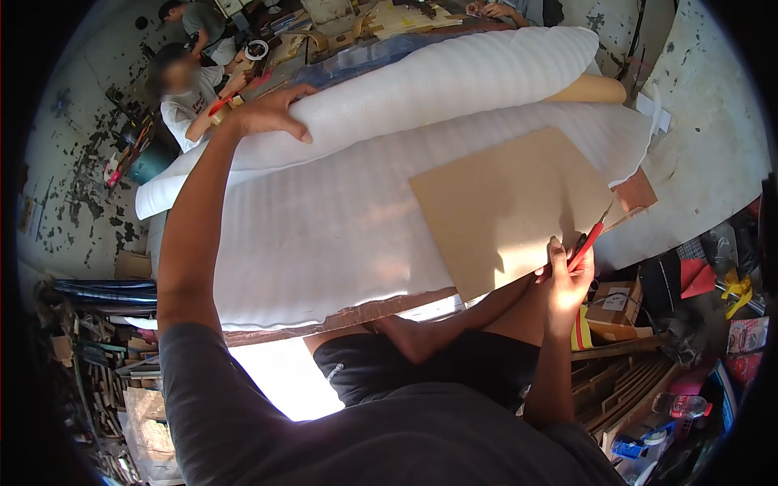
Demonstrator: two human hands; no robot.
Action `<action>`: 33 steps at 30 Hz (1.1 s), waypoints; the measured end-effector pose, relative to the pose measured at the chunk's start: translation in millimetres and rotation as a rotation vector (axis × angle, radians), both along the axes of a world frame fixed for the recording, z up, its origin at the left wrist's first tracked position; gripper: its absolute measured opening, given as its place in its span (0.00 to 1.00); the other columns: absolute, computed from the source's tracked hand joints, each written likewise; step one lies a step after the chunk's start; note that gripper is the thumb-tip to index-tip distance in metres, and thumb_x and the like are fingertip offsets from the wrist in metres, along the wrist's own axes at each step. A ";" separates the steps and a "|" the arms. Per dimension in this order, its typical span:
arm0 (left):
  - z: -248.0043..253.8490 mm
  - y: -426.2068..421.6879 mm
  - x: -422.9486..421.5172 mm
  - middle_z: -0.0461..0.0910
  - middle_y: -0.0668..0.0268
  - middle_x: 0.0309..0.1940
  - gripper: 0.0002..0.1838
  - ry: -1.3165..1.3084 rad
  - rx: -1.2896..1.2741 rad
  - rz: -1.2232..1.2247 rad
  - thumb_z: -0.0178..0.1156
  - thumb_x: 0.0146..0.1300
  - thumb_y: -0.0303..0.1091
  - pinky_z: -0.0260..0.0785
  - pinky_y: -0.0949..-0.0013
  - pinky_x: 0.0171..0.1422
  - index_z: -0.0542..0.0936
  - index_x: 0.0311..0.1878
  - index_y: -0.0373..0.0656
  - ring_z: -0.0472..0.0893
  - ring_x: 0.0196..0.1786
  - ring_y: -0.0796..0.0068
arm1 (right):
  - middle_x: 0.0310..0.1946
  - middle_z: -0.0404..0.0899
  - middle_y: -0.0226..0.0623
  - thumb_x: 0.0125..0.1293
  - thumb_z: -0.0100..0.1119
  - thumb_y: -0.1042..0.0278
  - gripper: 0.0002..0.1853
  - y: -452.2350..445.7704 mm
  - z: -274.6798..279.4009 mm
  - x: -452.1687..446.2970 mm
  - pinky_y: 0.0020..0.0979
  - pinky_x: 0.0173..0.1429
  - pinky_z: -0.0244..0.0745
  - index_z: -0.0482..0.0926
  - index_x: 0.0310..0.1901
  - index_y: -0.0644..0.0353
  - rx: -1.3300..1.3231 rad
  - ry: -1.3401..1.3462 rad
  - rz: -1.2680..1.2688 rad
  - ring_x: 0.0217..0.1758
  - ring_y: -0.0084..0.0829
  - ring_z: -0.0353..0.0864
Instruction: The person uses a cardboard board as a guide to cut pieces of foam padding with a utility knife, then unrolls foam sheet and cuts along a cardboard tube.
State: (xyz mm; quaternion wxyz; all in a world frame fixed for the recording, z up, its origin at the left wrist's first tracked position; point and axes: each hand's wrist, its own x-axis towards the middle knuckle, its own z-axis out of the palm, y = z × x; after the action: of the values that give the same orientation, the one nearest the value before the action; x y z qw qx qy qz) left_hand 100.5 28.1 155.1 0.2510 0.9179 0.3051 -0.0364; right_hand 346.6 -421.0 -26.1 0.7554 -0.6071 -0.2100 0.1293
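My left hand rests with fingers spread on a thick roll of white foam sheet. From the roll, a flat stretch of the foam sheet spreads toward me over the table. On its right part lies a flat tan rectangular board. At the board's near right edge, my right hand is closed around a red-handled cutter knife, its thin metal tip pointing up and away. A dark part by the fingers is too small to make out.
A brown tube lies behind the foam roll. The table's brown edge runs before my lap. A person sits at far left, with others behind. Wood strips and a plastic bottle are at lower right.
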 end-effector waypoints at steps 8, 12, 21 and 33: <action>-30.9 20.7 1.8 0.80 0.57 0.62 0.49 0.086 0.026 0.020 0.79 0.46 0.45 0.66 0.65 0.71 0.71 0.72 0.42 0.77 0.65 0.63 | 0.29 0.71 0.26 0.76 0.65 0.64 0.13 2.5 -8.5 4.3 0.21 0.28 0.73 0.73 0.51 0.62 -0.034 0.014 -0.010 0.23 0.17 0.75; -28.7 44.9 -3.0 0.76 0.53 0.67 0.45 -0.084 0.147 0.112 0.79 0.51 0.49 0.65 0.62 0.73 0.74 0.70 0.40 0.74 0.69 0.59 | 0.29 0.71 0.26 0.75 0.66 0.64 0.14 3.7 -2.9 3.1 0.21 0.27 0.73 0.73 0.51 0.62 -0.096 -0.009 -0.047 0.22 0.17 0.74; -81.8 46.2 23.0 0.80 0.56 0.57 0.25 -0.272 0.948 0.036 0.71 0.57 0.30 0.71 0.51 0.69 0.79 0.60 0.45 0.78 0.63 0.51 | 0.25 0.69 0.24 0.74 0.68 0.64 0.14 13.4 -4.2 9.6 0.22 0.26 0.71 0.70 0.42 0.58 -0.015 0.015 0.025 0.20 0.17 0.71; -129.4 69.3 29.7 0.71 0.59 0.73 0.36 -0.152 1.008 0.280 0.67 0.61 0.34 0.62 0.44 0.79 0.69 0.75 0.52 0.70 0.76 0.54 | 0.24 0.70 0.25 0.74 0.67 0.67 0.14 14.1 -1.5 8.7 0.21 0.25 0.71 0.68 0.39 0.56 -0.090 -0.004 0.031 0.19 0.17 0.73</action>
State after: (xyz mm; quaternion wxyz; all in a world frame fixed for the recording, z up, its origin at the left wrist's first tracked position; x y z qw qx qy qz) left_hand 130.2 97.4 25.7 -0.1975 0.8752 0.3856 0.2154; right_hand 355.3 -406.9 -27.6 0.7247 -0.6376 -0.2149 0.1490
